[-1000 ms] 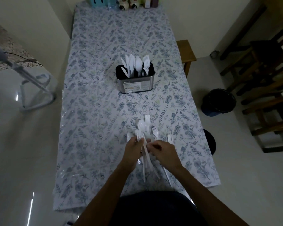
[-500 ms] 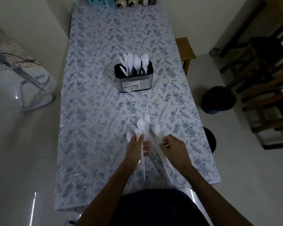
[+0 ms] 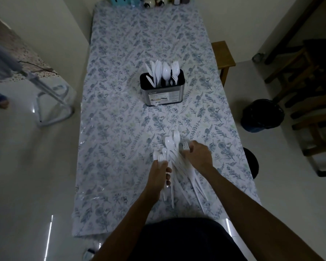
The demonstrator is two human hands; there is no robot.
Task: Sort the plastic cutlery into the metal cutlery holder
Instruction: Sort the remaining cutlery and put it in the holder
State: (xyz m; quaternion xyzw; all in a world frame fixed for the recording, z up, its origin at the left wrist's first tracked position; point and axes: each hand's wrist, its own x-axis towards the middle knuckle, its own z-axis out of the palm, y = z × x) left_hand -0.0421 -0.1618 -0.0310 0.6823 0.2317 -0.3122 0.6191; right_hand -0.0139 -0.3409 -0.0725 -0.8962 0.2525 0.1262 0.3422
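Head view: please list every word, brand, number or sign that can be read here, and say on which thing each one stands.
Label on the front of the metal cutlery holder: one brand-like word at its top left, perhaps beginning with "K", too blurred to quote.
Same label, smaller lines and a small picture below: too small to read.
Containers at the far end of the table: no readable text.
White plastic cutlery and floral tablecloth: no text.

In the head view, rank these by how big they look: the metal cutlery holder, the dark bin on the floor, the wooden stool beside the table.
1. Dark bin and metal cutlery holder: look alike, not ranked.
2. Wooden stool: smallest, but partly hidden by the table and farther away, so unsure.
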